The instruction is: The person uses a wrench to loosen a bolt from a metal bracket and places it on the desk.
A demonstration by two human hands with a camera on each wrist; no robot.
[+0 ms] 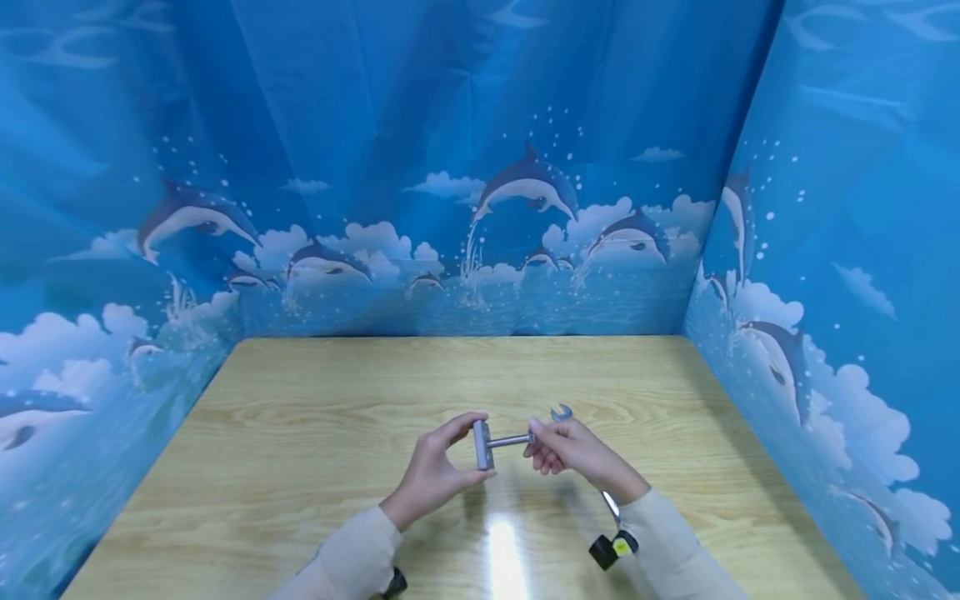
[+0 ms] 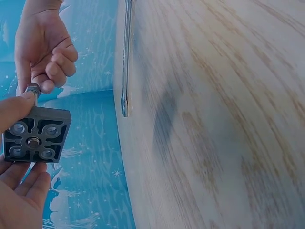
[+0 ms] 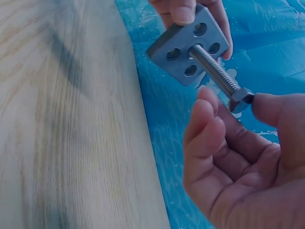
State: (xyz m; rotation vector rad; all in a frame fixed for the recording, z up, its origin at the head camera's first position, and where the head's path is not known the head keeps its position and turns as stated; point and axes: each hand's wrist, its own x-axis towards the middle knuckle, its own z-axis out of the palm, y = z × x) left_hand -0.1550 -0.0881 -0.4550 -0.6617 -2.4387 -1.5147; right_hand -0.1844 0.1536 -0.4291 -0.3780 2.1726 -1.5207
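In the head view my left hand (image 1: 437,468) holds a square grey plate (image 1: 482,446) on edge above the table, thumb and fingers at opposite edges. A threaded bolt (image 3: 214,69) stands out of the plate's middle, with a hole near each corner. The plate's ribbed underside (image 2: 40,129) faces the left wrist camera, and the bolt's tip shows at its centre. My right hand (image 1: 572,450) pinches the bolt's hex head (image 3: 240,99), thumb against its end and the other fingers loosely curled below.
A wrench (image 2: 126,62) lies on the wooden table (image 1: 315,433), partly hidden by the right hand in the head view; its open-ended jaw (image 1: 562,412) shows beyond that hand. Blue dolphin-printed curtains (image 1: 420,167) stand around the table's back and sides.
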